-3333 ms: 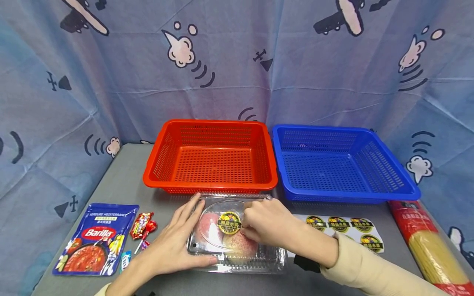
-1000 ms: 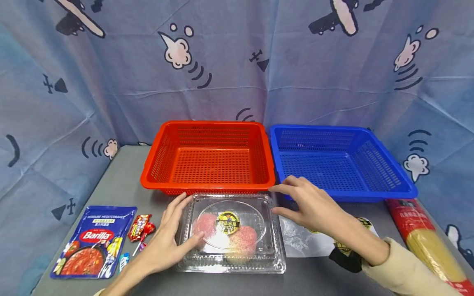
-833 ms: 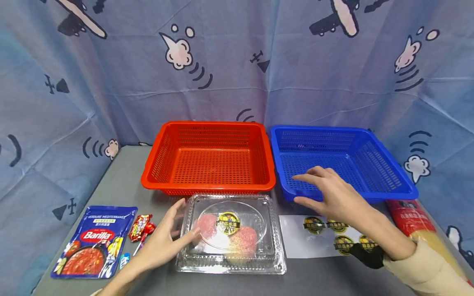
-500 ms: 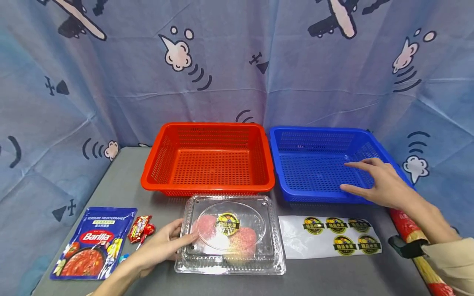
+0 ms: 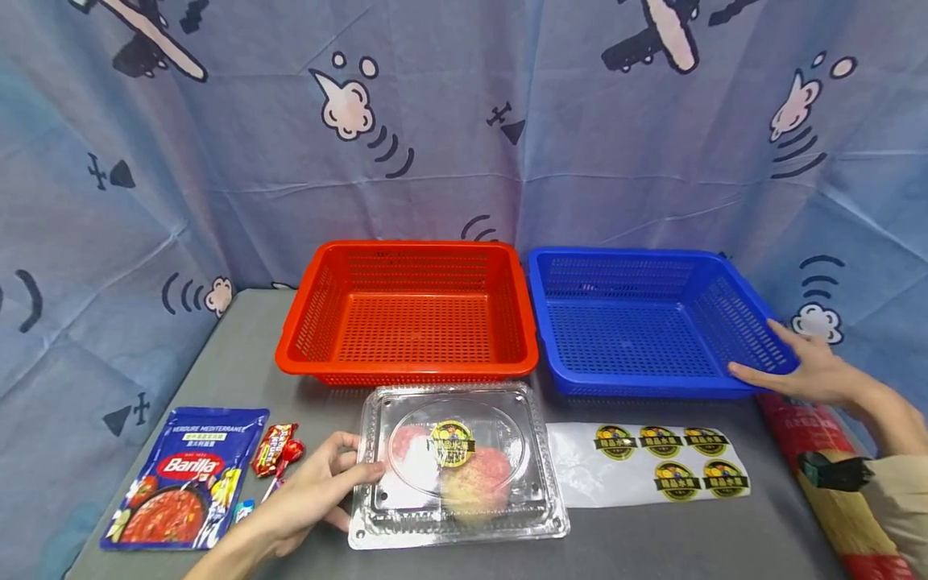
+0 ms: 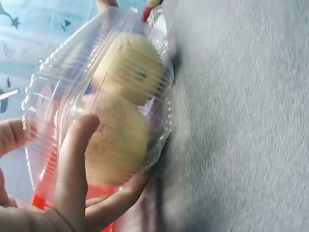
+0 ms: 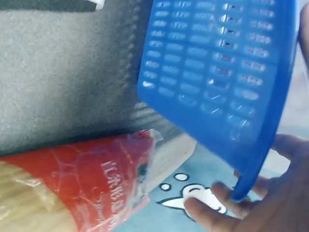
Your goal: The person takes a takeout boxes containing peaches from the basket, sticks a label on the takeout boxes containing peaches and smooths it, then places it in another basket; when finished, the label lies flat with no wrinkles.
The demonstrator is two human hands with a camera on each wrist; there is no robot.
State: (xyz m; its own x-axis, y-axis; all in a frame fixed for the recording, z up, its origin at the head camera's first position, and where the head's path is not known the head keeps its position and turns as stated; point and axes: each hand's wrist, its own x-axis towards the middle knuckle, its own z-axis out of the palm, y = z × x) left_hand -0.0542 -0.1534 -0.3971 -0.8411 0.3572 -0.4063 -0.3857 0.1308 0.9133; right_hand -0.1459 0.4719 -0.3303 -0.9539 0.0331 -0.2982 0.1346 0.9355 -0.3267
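Note:
A clear plastic clamshell box (image 5: 500,403) lies in front of the red basket, a black-and-gold round sticker (image 5: 451,443) on its lid. Two round pink-and-yellow fruits (image 6: 116,140), peach-like, are inside. My left hand (image 5: 312,495) grips the box's left side, thumb over the lid and fingers curled under the edge. At the front right corner of the blue basket (image 5: 631,379), my right hand (image 5: 815,370) holds the rim, thumb over it and fingers outside in the right wrist view. To the box's right lies a white sheet (image 5: 580,475) with several matching stickers.
The red basket (image 5: 406,367) stands behind the box, beside the blue one. A Barilla sauce pouch (image 5: 184,483), a red candy packet (image 5: 274,449) and a lollipop (image 5: 292,449) lie at left. A spaghetti pack (image 7: 96,179) is at far right, partly behind my right arm.
My right hand has left the box and moved right to the blue basket's corner. The left hand has slid to the box's left edge and taken hold; the box has shifted and turned slightly.

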